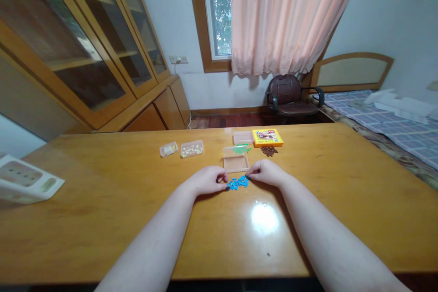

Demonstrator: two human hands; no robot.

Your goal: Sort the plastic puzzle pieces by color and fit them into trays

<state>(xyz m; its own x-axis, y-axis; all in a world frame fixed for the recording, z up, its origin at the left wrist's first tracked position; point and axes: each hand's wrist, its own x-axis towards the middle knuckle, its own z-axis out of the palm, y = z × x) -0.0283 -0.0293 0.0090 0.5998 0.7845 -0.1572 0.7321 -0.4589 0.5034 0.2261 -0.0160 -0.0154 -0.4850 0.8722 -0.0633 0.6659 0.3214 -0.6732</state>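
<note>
Small blue plastic pieces (238, 183) lie in a loose heap on the wooden table, between my two hands. At the heap's left edge is my left hand (210, 179), its fingers curled in and the tips touching the pieces. My right hand (267, 172) comes in from the other side, thumb and fingers pinched at the upper right edge of the heap. Whatever sits in either set of fingertips is too small to make out. Just beyond the heap stands a clear plastic box (236, 163), with green pieces (242, 148) at its far side.
Brown pieces (269, 151) lie by a yellow box (268, 137); a clear lid or tray (242, 137) is beside it. Further left are a tray of pale pieces (192, 148) and a smaller container (169, 149). A white object (27, 180) stands at the table's left.
</note>
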